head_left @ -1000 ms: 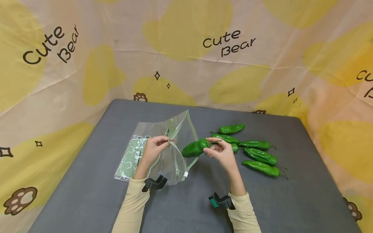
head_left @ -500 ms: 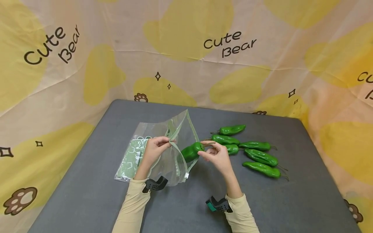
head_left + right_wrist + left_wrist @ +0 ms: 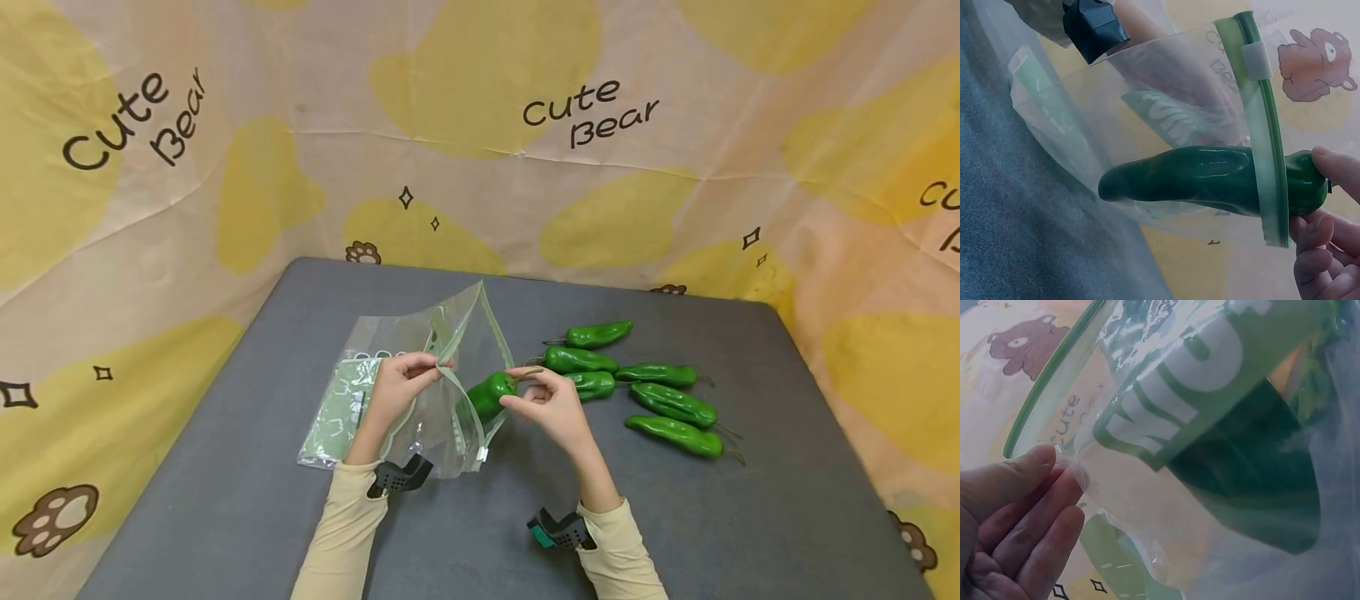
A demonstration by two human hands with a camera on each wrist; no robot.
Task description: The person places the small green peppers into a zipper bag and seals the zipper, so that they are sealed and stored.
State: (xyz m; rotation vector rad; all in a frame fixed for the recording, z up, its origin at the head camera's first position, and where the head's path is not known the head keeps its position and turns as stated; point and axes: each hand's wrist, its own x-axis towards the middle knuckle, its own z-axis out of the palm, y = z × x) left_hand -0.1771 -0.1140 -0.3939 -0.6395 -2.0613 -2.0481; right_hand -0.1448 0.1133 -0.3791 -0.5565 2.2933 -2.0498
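My left hand [image 3: 401,387] pinches the edge of the open mouth of a clear zip bag [image 3: 420,433] with green trim and a white slider [image 3: 482,454]. A green pepper [image 3: 1179,178] lies mostly inside the bag, its stem end sticking out past the zip in the right wrist view. With thumb and fingers, my right hand [image 3: 551,404] pinches the pepper at that stem end. In the left wrist view the thumb and forefinger hold the bag's edge, and the pepper [image 3: 1260,469] shows dark through the film behind green and white print.
Several more green peppers [image 3: 671,404] lie loosely grouped on the grey table [image 3: 720,533] to the right of the hands. A patterned cloth wall [image 3: 465,125] rises behind the table and along both sides.
My right hand has moved left and slightly down, sliding the pepper deeper into the bag. The left hand keeps its hold on the bag's edge, almost still.
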